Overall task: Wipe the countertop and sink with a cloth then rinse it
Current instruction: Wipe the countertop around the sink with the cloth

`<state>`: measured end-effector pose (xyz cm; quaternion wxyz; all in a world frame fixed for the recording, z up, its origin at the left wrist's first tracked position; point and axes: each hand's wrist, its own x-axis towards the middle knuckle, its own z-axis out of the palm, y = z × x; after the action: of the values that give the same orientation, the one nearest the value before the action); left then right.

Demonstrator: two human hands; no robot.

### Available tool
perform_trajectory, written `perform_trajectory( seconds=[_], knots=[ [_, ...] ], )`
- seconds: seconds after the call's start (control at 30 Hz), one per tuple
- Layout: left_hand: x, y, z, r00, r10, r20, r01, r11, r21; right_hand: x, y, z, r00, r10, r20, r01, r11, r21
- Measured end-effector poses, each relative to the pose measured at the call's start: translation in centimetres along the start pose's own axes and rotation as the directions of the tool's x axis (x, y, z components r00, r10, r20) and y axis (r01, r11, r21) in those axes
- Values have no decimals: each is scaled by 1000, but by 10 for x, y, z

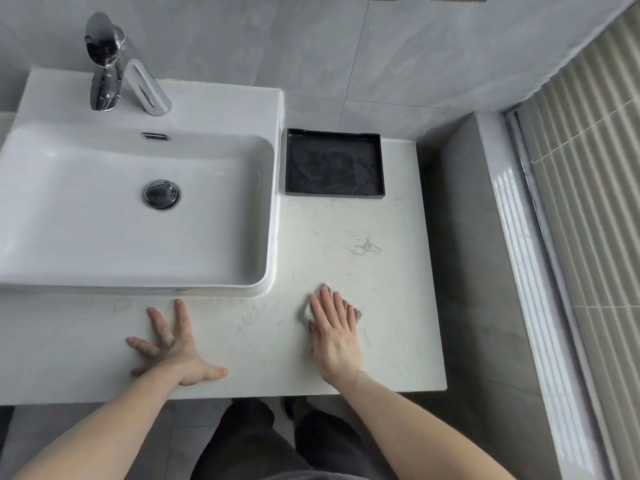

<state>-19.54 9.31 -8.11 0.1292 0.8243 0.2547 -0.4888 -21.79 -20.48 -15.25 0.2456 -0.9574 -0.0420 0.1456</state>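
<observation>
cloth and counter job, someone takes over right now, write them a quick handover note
Right hand: flat, fingers straight, pressing the cloth on the countertop, right of the sink.
Left hand: spread flat on the counter's front strip, holding nothing.
Black tray sits behind, beside the sink.
Done: cannot tell how much is wiped.
Left: finish the counter, wipe the sink, rinse the cloth under the faucet; no water visible.

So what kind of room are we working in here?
Most likely a bathroom: a white vessel sink with a chrome faucet sits on a pale stone countertop, with grey tiled walls behind. The right hand presses a cloth flat on the counter.
</observation>
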Motion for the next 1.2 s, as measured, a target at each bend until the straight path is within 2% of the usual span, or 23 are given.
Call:
perform_trajectory(
  seconds=[0.1,0.23,0.4,0.47,0.53,0.6,0.67,0.73,0.8,0.9,1.07,1.2],
  knots=[
    [0,1,0,1000,-6,2,6,1000,11,-26,58,-25,979,181,-96,-181,983,4],
    [-3,1,0,1000,1,-2,-1,1000,4,-45,121,-60,882,443,-164,-441,896,50],
    [-4,0,0,1000,4,0,-4,1000,8,-41,100,-70,803,544,-242,-467,828,310],
    [-5,0,-1,1000,0,-2,0,1000,9,-37,67,-61,808,534,-247,-410,812,415],
    [-7,-1,-1,1000,3,-9,-3,1000,9,-37,28,-45,869,434,-239,-311,853,420],
    [-8,-1,-1,1000,13,-11,-13,1000,7,-40,-10,-23,940,262,-217,-188,932,310],
    [-8,-1,-1,1000,19,-15,-19,1000,10,-47,-38,7,987,106,-123,-86,983,160],
    [-8,-2,-1,1000,18,-20,-18,1000,24,-56,-50,31,998,57,-23,-56,997,54],
    [-6,-3,0,999,22,-24,-21,999,31,-63,-48,40,999,41,11,-41,999,-4],
    [-5,-5,1,999,21,-30,-20,999,36,-75,-26,30,998,52,-21,-53,997,-62],
    [-5,-6,3,999,31,-32,-29,998,64,-93,44,3,962,239,-129,-248,967,-57],
    [-5,-8,4,998,34,-47,-31,998,57,-99,83,-22,948,281,-147,-298,949,-106]
  ],
)
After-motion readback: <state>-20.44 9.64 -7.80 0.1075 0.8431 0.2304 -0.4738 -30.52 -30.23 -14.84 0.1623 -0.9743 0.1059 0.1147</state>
